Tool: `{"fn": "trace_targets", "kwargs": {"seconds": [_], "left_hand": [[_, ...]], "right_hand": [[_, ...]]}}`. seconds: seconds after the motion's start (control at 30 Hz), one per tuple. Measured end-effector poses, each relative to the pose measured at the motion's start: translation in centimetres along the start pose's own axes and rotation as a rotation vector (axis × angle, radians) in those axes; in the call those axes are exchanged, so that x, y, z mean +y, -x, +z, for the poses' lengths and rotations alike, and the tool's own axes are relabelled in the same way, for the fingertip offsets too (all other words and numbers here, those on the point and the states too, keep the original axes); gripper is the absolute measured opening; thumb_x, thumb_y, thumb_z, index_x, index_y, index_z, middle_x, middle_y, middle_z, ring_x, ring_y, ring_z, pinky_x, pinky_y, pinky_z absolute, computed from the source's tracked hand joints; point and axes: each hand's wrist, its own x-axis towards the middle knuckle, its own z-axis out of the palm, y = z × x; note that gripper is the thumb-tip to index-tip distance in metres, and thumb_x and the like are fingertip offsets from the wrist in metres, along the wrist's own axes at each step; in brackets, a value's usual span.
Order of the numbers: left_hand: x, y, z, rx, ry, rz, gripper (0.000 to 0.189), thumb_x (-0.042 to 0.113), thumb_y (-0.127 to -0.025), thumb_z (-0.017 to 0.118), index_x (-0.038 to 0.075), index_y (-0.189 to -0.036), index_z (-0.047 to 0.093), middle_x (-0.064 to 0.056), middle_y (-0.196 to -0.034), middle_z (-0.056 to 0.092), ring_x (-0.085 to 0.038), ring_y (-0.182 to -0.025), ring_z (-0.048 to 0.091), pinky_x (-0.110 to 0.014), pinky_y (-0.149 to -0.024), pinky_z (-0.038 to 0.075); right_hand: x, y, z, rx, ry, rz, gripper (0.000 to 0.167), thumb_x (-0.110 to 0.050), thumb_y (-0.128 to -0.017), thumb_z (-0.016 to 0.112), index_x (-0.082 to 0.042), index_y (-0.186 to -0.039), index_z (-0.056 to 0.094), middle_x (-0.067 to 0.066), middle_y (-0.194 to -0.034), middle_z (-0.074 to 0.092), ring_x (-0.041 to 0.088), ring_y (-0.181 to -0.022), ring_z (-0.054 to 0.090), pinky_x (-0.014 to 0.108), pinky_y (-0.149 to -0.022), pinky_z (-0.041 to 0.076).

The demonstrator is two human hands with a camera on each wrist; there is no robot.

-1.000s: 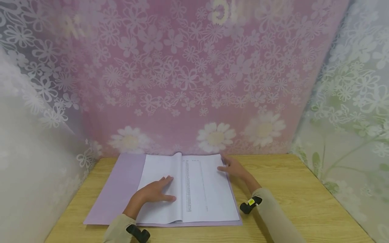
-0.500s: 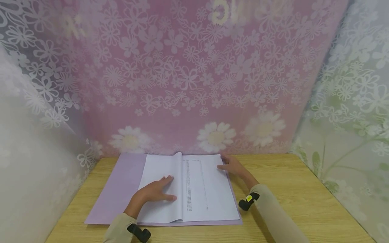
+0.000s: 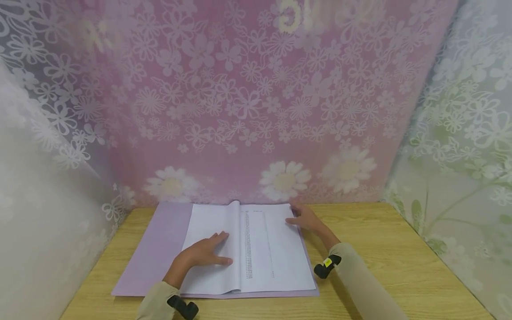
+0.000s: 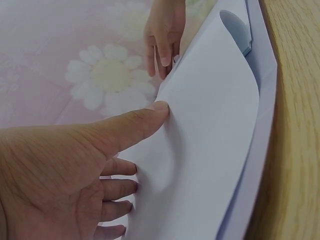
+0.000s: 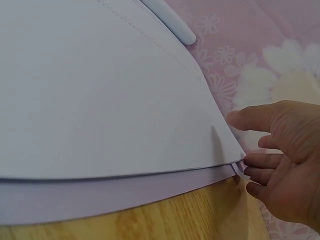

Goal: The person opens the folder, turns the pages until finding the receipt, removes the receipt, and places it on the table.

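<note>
A lilac folder [image 3: 156, 249] lies spread on the table with a sheaf of white paper inside. Its turned-over left page [image 3: 210, 218] is blank and curves up along the middle fold; the right page [image 3: 280, 249] carries narrow printed columns. My left hand [image 3: 202, 253] rests on the blank page, thumb and fingers spread toward the fold. In the left wrist view the thumb [image 4: 140, 122] lies along the bulging paper. At the far right corner of the sheaf is my right hand [image 3: 307, 220]. Its fingers [image 5: 262, 161] reach to the page corner, with the thumb apart from them.
The wooden table [image 3: 372, 249] extends to the right of the folder. Behind it hangs a pink flowered curtain [image 3: 224, 169], and pale floral sheets [image 3: 472, 186] close in both sides. Black wrist cameras [image 3: 327, 266] sit on both sleeves.
My right forearm has shifted very slightly up and to the left since a second ago. Both hands and the pages otherwise hold the same position.
</note>
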Motion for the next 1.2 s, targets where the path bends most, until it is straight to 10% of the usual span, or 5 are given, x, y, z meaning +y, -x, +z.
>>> {"fn": "trace_targets", "kwargs": {"seconds": [1.2], "left_hand": [[-0.1, -0.1, 0.0, 0.002, -0.008, -0.012, 0.096, 0.051, -0.084, 0.080, 0.009, -0.158, 0.037, -0.016, -0.165, 0.033, -0.037, -0.154, 0.030, -0.058, -0.121, 0.034]], "right_hand": [[-0.5, -3.2, -0.7, -0.022, 0.061, -0.005, 0.066, -0.004, -0.093, 0.072, 0.009, -0.150, 0.042, 0.031, -0.156, 0.040, 0.050, -0.144, 0.040, 0.057, -0.116, 0.040]]}}
